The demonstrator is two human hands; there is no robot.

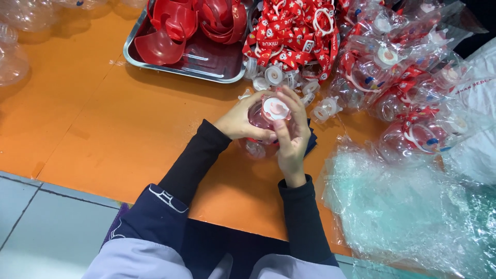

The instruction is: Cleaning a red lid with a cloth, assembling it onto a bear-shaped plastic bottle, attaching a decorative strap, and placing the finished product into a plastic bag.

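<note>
Both of my hands hold one clear round plastic bottle (260,120) with a red part inside, over the orange table (103,124). My left hand (242,121) cups its left side. My right hand (292,137) wraps the right side, with the fingers at the white round cap (276,108) on top. Another clear piece (255,149) lies just beneath the bottle. Dark sleeves cover both forearms.
A metal tray (217,70) with red plastic shells stands at the back. Red patterned straps (294,33) and loose white caps (274,75) lie behind my hands. Bagged finished bottles (413,77) pile at the right, above a heap of clear plastic bags (408,206).
</note>
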